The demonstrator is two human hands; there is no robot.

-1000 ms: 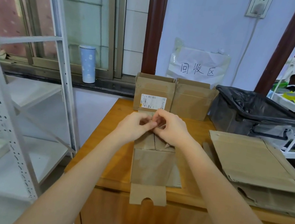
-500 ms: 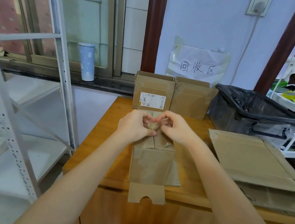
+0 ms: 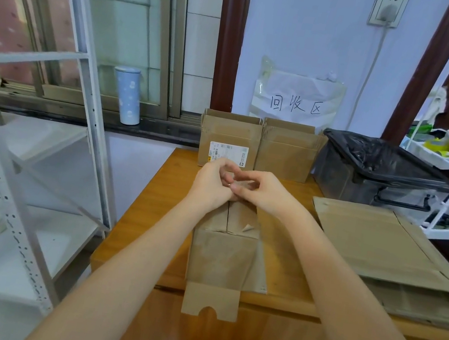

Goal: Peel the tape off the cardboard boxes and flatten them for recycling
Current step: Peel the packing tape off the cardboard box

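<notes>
At frame centre, the left hand point(image 3: 212, 185) and right hand point(image 3: 258, 189) met above the far end of the cardboard box point(image 3: 224, 247) on the wooden table point(image 3: 157, 203), fingers curled together, apparently pinching peeled tape, too small to confirm.

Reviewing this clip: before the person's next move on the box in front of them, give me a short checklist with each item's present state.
1. Both hands on the job: left hand and right hand meet above the far end of the upright box. Ok.
2. Tape actually pinched between the fingers: cannot tell.
3. Top flaps freed: they lie closed, one corner lifted. Not ok.
4. Box flattened: it stands in full shape. Not ok.
5. Box seated on the wooden table: base on the top, bottom flap hangs over the near edge. Ok.
6. Place for the flat piece: flattened cardboard lies to the right. Ok.
</notes>
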